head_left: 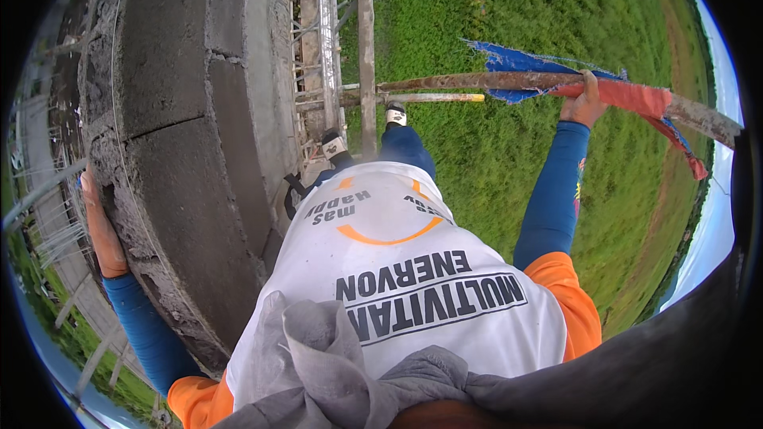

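My right hand [586, 102] is closed round a rusty metal pole [445, 82], which reaches out to the right over the grass. A torn blue cloth [509, 63] hangs from the pole beside the hand, and a faded red cloth [636, 98] is wrapped round it just beyond. My left hand [102, 218] lies stretched along the outer side of a rough grey concrete block wall [171, 143], fingers pointing forward and partly hidden at the tips. It appears to hold nothing. A thin string [117, 56] runs along the wall's top.
Below, my shoes [396, 114] stand on narrow scaffolding [308, 24] next to the wall. An upright pole [366, 48] rises ahead, and a shorter yellow-tipped pole [445, 98] sticks out under the rusty one. Green grass [493, 167] lies far below on the right.
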Demonstrator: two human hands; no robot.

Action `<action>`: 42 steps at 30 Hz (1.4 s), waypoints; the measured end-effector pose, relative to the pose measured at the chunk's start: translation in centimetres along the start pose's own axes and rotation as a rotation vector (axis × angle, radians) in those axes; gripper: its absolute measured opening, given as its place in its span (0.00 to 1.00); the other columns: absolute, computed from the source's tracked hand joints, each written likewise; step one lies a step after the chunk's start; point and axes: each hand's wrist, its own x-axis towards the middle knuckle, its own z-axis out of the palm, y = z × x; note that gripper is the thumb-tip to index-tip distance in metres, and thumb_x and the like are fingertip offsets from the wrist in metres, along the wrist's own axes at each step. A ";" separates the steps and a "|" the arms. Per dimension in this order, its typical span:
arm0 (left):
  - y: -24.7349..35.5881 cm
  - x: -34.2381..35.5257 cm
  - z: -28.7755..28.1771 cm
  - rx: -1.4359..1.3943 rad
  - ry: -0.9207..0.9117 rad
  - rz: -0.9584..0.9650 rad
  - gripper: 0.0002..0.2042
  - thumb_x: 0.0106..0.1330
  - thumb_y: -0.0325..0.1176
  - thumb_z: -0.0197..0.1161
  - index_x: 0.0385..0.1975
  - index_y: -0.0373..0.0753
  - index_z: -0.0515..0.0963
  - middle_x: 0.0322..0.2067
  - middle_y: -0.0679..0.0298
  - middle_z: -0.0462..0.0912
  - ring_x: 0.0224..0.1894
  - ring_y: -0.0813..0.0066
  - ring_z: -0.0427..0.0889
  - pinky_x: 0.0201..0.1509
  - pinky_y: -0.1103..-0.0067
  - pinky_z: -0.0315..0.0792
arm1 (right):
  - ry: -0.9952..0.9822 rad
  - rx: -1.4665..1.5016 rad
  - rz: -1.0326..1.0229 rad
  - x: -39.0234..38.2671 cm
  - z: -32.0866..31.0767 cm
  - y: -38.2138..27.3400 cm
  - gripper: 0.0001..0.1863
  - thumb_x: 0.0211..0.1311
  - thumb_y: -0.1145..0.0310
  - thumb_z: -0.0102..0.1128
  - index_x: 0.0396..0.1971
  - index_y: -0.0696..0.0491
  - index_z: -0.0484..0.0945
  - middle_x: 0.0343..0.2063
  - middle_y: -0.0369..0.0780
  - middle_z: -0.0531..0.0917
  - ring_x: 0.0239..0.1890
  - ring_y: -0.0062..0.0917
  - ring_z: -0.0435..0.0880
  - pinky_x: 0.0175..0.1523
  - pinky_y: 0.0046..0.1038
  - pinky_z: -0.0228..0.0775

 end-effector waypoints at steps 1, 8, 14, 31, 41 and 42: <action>-0.1 0.0 0.0 -0.008 0.011 -0.013 0.35 0.83 0.55 0.34 0.78 0.34 0.45 0.79 0.55 0.47 0.81 0.64 0.42 0.83 0.67 0.36 | 0.007 0.003 0.000 0.0 0.1 0.0 0.16 0.55 0.79 0.71 0.43 0.55 0.78 0.38 0.39 0.85 0.38 0.27 0.86 0.39 0.32 0.83; -1.0 -0.1 -0.2 -0.054 0.042 0.029 0.35 0.83 0.54 0.34 0.78 0.34 0.44 0.79 0.55 0.47 0.81 0.64 0.44 0.83 0.68 0.37 | 0.017 -0.019 0.006 0.6 -0.5 0.5 0.16 0.55 0.79 0.71 0.44 0.55 0.79 0.38 0.38 0.85 0.38 0.26 0.86 0.39 0.31 0.84; -0.7 -0.4 -0.2 -0.079 0.044 -0.011 0.33 0.83 0.51 0.38 0.77 0.33 0.49 0.79 0.54 0.48 0.81 0.63 0.46 0.83 0.68 0.40 | 0.008 -0.061 0.091 0.8 -1.1 0.5 0.18 0.56 0.76 0.73 0.46 0.51 0.79 0.42 0.36 0.85 0.40 0.25 0.86 0.41 0.32 0.82; 5.9 -1.9 2.3 0.187 0.062 -0.181 0.31 0.78 0.49 0.53 0.71 0.30 0.63 0.70 0.56 0.65 0.72 0.68 0.61 0.76 0.73 0.54 | -1.623 -1.729 -0.515 -6.8 8.4 5.6 0.25 0.62 0.52 0.69 0.56 0.46 0.79 0.54 0.43 0.83 0.53 0.45 0.83 0.57 0.45 0.76; 7.6 -4.1 2.6 0.304 0.175 -0.272 0.31 0.76 0.49 0.57 0.68 0.29 0.68 0.63 0.58 0.73 0.65 0.71 0.70 0.70 0.74 0.62 | -2.026 -2.355 0.058 -1.9 8.5 15.6 0.33 0.60 0.56 0.61 0.61 0.54 0.63 0.53 0.57 0.83 0.56 0.52 0.83 0.61 0.49 0.75; 7.9 -4.2 2.7 0.303 0.183 -0.276 0.31 0.76 0.49 0.58 0.67 0.29 0.68 0.63 0.58 0.74 0.64 0.71 0.70 0.70 0.75 0.63 | -2.009 -2.383 0.082 -1.5 8.0 15.9 0.32 0.61 0.54 0.61 0.59 0.55 0.63 0.53 0.59 0.82 0.57 0.53 0.82 0.61 0.50 0.74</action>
